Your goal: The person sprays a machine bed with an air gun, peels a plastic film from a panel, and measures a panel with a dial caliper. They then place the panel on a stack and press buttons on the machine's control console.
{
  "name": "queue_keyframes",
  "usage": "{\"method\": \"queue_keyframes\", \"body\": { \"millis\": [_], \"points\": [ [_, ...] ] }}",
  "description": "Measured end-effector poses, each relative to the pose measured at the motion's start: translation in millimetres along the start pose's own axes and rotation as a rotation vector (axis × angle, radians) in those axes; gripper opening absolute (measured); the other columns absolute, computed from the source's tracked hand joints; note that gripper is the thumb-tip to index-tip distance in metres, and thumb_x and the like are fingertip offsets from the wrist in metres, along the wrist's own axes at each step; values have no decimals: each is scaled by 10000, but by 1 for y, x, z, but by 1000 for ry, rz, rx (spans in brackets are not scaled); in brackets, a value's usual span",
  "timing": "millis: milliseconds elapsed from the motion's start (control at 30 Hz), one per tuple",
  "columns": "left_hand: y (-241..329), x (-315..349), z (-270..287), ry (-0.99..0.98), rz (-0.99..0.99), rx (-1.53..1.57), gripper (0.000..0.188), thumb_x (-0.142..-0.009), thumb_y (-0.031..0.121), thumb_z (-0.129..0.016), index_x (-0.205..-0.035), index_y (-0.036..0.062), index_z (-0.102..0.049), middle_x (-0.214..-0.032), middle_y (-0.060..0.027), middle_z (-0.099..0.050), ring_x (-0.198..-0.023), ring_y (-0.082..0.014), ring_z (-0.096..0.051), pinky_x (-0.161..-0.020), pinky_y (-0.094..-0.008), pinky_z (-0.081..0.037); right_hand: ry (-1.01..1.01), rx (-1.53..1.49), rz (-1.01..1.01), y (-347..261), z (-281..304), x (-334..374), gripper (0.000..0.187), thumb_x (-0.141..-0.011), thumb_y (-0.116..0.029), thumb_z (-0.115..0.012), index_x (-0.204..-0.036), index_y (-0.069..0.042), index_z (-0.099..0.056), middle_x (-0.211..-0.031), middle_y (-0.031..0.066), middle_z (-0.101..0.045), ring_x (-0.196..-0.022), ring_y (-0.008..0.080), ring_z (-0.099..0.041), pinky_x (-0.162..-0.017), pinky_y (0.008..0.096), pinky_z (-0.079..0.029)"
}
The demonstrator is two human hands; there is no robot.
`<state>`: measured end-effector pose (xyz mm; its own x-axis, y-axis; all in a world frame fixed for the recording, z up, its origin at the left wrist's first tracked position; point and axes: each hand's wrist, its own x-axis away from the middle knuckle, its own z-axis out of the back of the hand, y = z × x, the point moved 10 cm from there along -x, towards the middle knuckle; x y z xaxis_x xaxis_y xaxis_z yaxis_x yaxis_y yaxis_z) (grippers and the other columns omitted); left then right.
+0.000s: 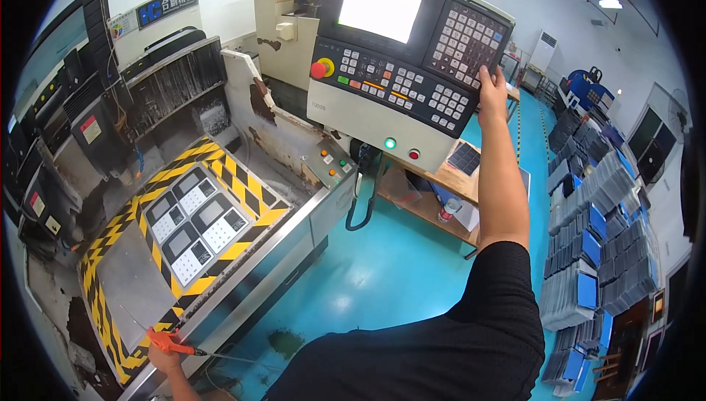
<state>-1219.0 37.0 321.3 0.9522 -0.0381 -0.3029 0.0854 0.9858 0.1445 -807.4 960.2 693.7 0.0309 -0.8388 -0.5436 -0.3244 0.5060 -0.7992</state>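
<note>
My right hand (491,86) reaches up to the black control panel (401,77) of a machine, fingertips on the lower right corner of its key block, beside the lit screen (379,8). My left hand (166,357) is low at the machine bed's front edge, closed around an orange air gun (168,342) with a thin nozzle. On the bed, a fixture bordered in yellow and black stripes (184,232) holds several flat grey and white panels.
A red emergency button (318,69) sits at the control panel's left. A wooden bench (448,180) stands under the panel. Stacks of blue and grey trays (596,239) fill the right side. The floor (382,269) is teal. A black cable hangs below the panel.
</note>
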Motion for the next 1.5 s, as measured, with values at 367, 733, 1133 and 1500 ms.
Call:
{"method": "queue_keyframes", "body": {
  "millis": [367,733,1133,1500],
  "points": [
    [-1,3,4,9,-14,-4,293,-757,299,-705,-1004,142,-676,-849,-120,-703,-786,-348,-683,-679,-455,-534,-5,27,114,2,-2,-5,661,-982,-214,-575,-1473,85,-248,-1404,185,-505,-1271,237,-504,-1055,317,-374],
    [16,4,25,35,46,178,203,-742,307,-709,-856,141,-688,-844,-123,-694,-802,-346,-671,-702,-455,-526,16,38,136,-2,-4,-2,624,-990,-205,-562,-1477,60,-276,-1379,151,-522,-1212,207,-532,-1022,311,-400],
    [14,2,24,-56,50,31,218,-729,309,-726,-843,128,-685,-835,-123,-691,-805,-364,-667,-701,-468,-524,-29,11,173,18,14,32,551,-987,-138,-555,-1454,61,-341,-1352,152,-542,-1222,197,-524,-1031,294,-391],
    [77,17,32,-281,-428,528,376,-830,449,-624,-1033,134,-661,-1045,-86,-665,-982,-294,-636,-935,-528,-432,-130,398,50,223,29,248,478,-969,-201,-599,-1326,84,-461,-1181,175,-631,-1091,239,-608,-963,357,-477]
  ]
}}
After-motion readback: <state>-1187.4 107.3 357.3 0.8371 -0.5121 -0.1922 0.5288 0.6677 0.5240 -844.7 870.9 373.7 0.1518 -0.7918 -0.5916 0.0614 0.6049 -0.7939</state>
